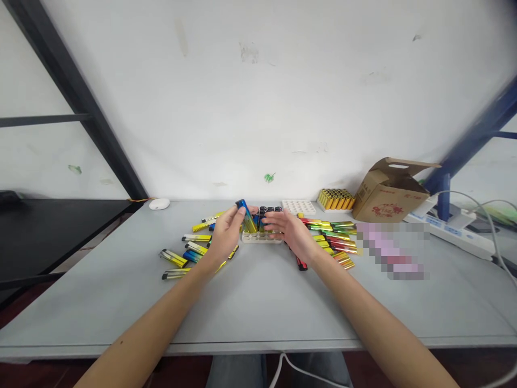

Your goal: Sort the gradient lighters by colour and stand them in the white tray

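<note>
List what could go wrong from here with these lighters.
The blue-and-yellow lighter is tilted in the left hand, so it might slip or catch on the white tray. The right hand, fingers extended, is close beside the upright lighters and could tip one. The left forearm passes near loose lighters and might scatter them.

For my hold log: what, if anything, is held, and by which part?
The left hand holds a slim, shiny blue-and-yellow stick near its blue upper end; the open right hand appears empty.
</note>
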